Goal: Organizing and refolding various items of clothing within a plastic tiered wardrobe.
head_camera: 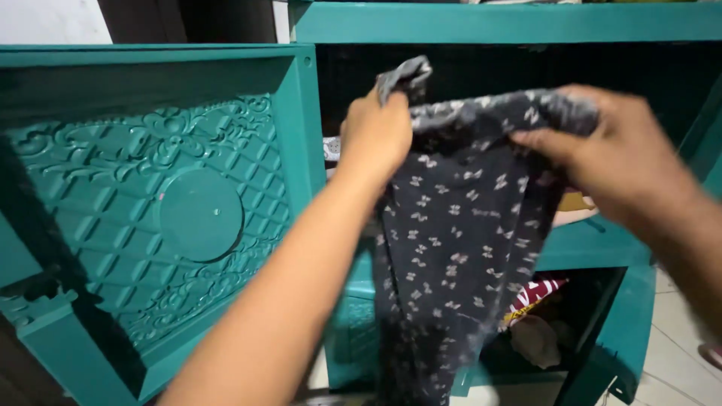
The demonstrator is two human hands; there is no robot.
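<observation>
Left hand (376,135) fisted on top edge of dark floral garment (451,248), right hand (602,150) pinching same edge further along. Cloth hangs full length between them, in front of open teal cabinet (496,22); held high, likely so it drapes straight. Cabinet door (165,210) swung wide left. Count: one garment held, two hands, one door; few crumpled clothes (530,316) on lower shelf, number unclear.

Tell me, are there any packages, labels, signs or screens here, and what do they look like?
None can be made out.
Only a dark patterned garment, gripped by the left hand and right hand, in front of a teal cabinet with folded cloth inside.
</observation>
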